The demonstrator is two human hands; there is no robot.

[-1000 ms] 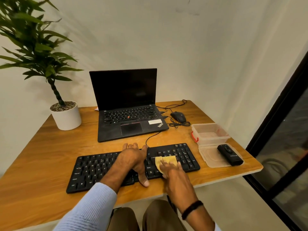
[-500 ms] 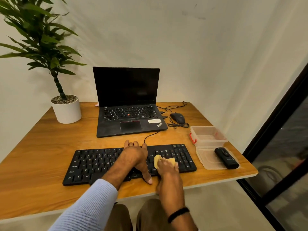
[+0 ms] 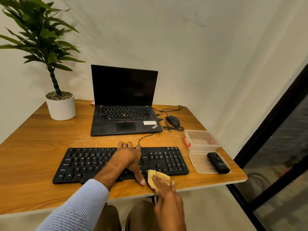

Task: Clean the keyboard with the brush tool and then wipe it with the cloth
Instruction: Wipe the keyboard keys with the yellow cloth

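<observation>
I see the long black keyboard (image 3: pixel 83 164) lying along the near edge of the wooden table (image 3: pixel 33 147). The left hand (image 3: pixel 128 157) rests flat across its middle, fingers straight, thumb at its near rim. Just right of that thumb, the right hand (image 3: pixel 166 197) grips the bunched yellow cloth (image 3: pixel 162 177) against the keyboard's near edge.

A pale blue ribbed knit sleeve (image 3: pixel 78 207) was worn on the left arm, ending short of the wrist. Brown cloth trousers (image 3: pixel 109 219) were worn over both knees.
</observation>
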